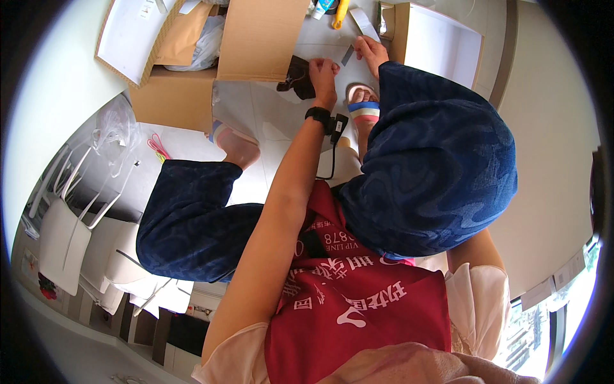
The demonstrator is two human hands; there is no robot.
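My left hand [323, 77] reaches down near the middle top of the head view, fingers curled, right beside a dark brown, crumpled-looking item [295, 75] on the tiles; what it grips, if anything, is unclear. My right hand [371, 55], fingers closed, is at the lower end of a pale flat strip [362, 23]; whether it holds the strip is hard to tell. A small dark grey strip [348, 55] lies just left of it. My sandalled right foot [363, 102] is below the hands, beside my bent knee.
Open cardboard boxes [254, 38] stand at upper left, a white-lined box [441, 48] at upper right. A yellow-handled tool [340, 13] and a tube [323, 8] lie on the tiled floor [262, 112]. White chairs [67, 237] and a plastic bag [112, 141] are at left.
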